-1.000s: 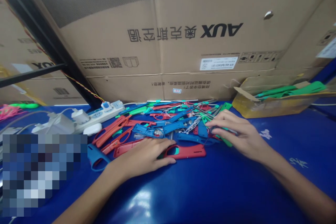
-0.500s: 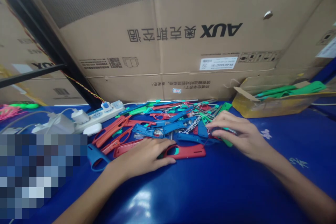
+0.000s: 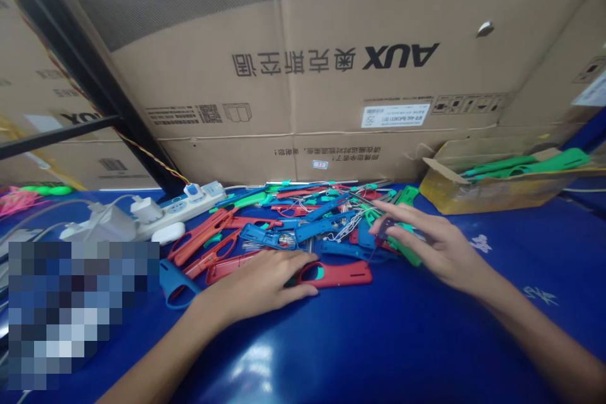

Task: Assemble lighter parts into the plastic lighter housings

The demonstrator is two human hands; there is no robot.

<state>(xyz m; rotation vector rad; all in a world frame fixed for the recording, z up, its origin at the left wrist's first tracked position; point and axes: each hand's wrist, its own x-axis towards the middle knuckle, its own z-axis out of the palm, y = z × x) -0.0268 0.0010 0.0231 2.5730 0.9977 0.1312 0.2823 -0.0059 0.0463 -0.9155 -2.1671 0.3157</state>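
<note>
My left hand [image 3: 265, 281] lies over the left end of a red lighter casing [image 3: 348, 273], thumb in front and fingers behind, gripping it on the table. A bit of green trigger [image 3: 320, 273] shows in the casing's finger hole. My right hand [image 3: 438, 243] pinches a small tool with a dark purple handle [image 3: 386, 227], seemingly a screwdriver. Its thin shaft points down toward the casing's right end; whether the tip touches is too blurred to tell. Behind both hands lies a heap of blue lighter casings [image 3: 322, 227], red ones, green pieces, thin metal rods and white wires [image 3: 350, 224].
A taped cardboard box [image 3: 497, 196] with green casings [image 3: 544, 164] stands at the right. To the left are a white power strip [image 3: 182, 205] with plugs and a blue casing [image 3: 177, 284]. A large carton [image 3: 307, 101] walls off the back of the blue table [image 3: 341, 341].
My right hand's index finger has straightened and lifted a little, and more of the purple handle shows. The left hand and red casing stay in place; the view has shifted slightly.
</note>
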